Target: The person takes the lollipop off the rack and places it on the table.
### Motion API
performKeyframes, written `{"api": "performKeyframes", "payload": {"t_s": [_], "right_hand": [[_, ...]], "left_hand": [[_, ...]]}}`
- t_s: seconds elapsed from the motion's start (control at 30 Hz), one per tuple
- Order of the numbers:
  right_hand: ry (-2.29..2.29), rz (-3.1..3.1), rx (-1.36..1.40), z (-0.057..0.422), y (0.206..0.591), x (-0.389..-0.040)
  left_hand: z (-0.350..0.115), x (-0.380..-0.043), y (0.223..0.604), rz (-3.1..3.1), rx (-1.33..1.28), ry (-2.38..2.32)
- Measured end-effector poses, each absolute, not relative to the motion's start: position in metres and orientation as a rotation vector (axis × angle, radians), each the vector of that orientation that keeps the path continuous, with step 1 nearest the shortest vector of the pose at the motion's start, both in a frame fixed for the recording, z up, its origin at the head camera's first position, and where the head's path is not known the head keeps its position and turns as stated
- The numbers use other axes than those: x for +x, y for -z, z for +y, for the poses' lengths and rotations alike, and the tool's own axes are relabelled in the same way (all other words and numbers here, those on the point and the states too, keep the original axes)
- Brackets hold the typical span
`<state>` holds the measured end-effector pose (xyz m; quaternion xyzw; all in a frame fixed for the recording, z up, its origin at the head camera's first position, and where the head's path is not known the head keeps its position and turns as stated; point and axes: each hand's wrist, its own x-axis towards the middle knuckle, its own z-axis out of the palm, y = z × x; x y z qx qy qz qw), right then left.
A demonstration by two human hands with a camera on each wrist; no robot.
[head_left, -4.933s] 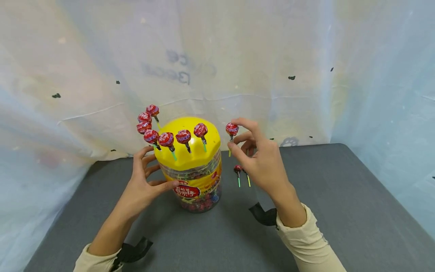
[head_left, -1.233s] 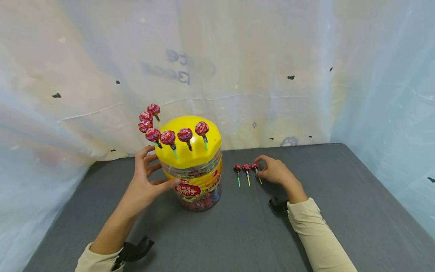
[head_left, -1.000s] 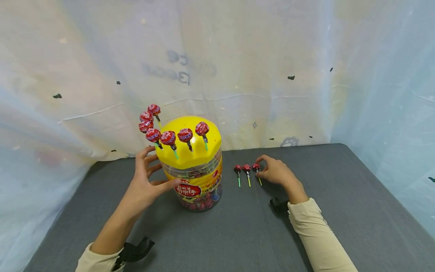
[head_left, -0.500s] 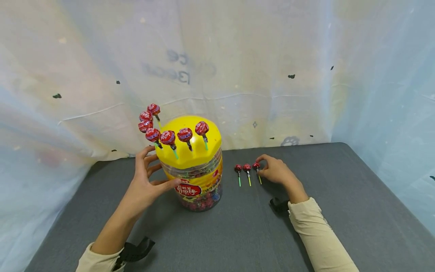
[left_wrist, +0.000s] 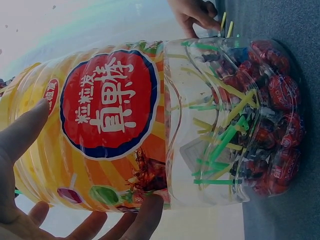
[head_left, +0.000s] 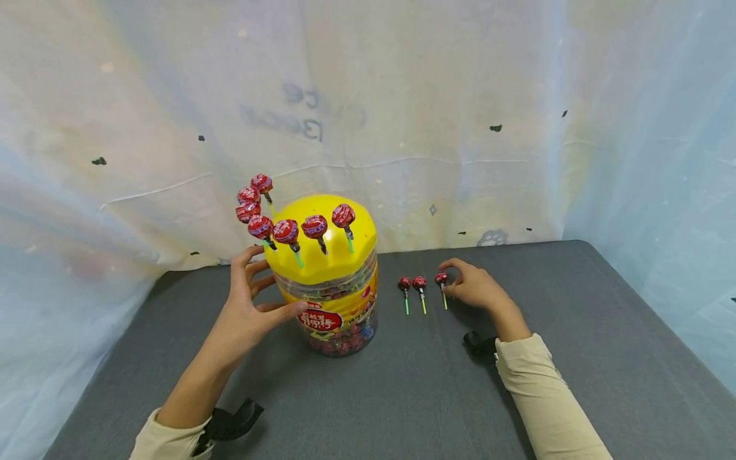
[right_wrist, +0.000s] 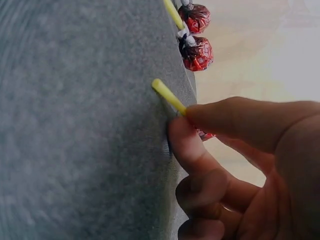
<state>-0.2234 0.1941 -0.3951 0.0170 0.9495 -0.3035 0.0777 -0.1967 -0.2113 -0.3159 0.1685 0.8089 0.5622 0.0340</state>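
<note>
My left hand (head_left: 247,313) holds a clear candy jar (head_left: 345,303) from its left side, thumb on the front label. In the left wrist view the jar (left_wrist: 112,105) shows wrapped candies and green and yellow sticks inside. Several red lollipops (head_left: 314,227) stand on sticks around the yellow lid's (head_left: 305,207) left and front edge. Right of the jar, my right hand (head_left: 477,287) pinches a lollipop (head_left: 441,278) between thumb and finger, low at the table. Its yellow stick (right_wrist: 167,93) pokes out past the fingertips in the right wrist view; most of its head is hidden there.
Two lollipops, one with a green stick (head_left: 407,305) and one with a yellow stick (head_left: 423,304), lie side by side between jar and right hand. A grey table (head_left: 391,409) carries everything. A pale curtain (head_left: 402,96) hangs behind it.
Over the five seconds my right hand came down from beside the lid to the table with a lollipop. In the last half second it slid slightly right, widening the gap. Left hand stays on the jar.
</note>
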Motion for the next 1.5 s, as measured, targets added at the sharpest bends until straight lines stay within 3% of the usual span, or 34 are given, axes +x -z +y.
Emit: {"api": "performKeyframes", "payload": {"t_s": [1.5], "right_hand": [[0.977, 2.826, -0.063, 0.1908, 0.3954, -0.2238]], "left_hand": [[-0.2111, -0.1962, 0.3153, 2.48, 0.516, -1.734]]}}
